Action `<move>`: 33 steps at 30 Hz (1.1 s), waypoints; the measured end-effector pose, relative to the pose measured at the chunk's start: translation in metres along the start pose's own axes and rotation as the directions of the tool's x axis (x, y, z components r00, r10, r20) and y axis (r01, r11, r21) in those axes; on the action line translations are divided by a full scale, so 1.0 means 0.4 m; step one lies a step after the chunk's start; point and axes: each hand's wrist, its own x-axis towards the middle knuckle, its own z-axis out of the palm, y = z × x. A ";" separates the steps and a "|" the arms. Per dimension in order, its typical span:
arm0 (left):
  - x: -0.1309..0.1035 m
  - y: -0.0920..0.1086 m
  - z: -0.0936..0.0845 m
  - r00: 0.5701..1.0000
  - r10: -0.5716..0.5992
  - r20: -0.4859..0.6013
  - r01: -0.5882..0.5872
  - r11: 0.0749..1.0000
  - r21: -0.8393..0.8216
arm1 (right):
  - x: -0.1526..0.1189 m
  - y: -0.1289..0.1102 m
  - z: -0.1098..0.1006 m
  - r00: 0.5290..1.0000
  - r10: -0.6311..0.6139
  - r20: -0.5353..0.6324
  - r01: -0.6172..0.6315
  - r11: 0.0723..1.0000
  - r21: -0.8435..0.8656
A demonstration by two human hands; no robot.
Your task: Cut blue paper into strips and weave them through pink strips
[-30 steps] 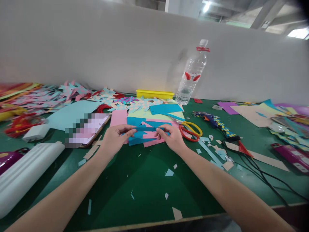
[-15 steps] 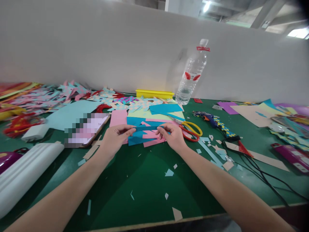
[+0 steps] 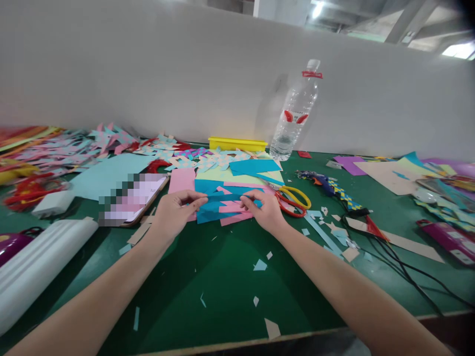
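A narrow blue paper strip [image 3: 224,197] is stretched level between my two hands. My left hand [image 3: 177,212] pinches its left end between thumb and fingers, and my right hand [image 3: 264,210] pinches the right end. Beneath and behind the strip lie blue paper [image 3: 208,215] and several pink paper strips [image 3: 237,217]. A pink sheet [image 3: 181,181] sits just behind my left hand. Scissors [image 3: 297,200] with yellow and red handles rest right beside my right hand, their blades partly over the paper pile.
A phone [image 3: 139,198] and a white adapter [image 3: 54,203] lie at left, near a long white object [image 3: 44,267]. Behind stand a yellow tray [image 3: 237,144] and a plastic bottle [image 3: 295,116]. At right are a glue gun [image 3: 322,182], black cables [image 3: 401,267] and paper scraps [image 3: 341,237].
Hardly anything differs. Both hands keep their pinch on the blue strip, with only a very slight shift of the fingers.
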 end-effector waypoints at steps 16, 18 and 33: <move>0.021 -0.012 -0.021 0.998 0.054 -0.013 -0.050 0.973 0.224 | 0.013 0.049 -0.029 0.983 -0.176 0.050 0.178 0.849 -0.497; 0.024 -0.015 -0.023 0.999 0.038 -0.031 -0.031 0.979 0.201 | 0.010 0.047 -0.027 0.971 -0.202 0.130 0.240 0.819 -0.520; 0.026 -0.023 -0.022 0.988 0.023 -0.155 -0.008 0.996 0.094 | 0.014 0.052 -0.026 0.955 -0.243 0.168 0.291 0.869 -0.401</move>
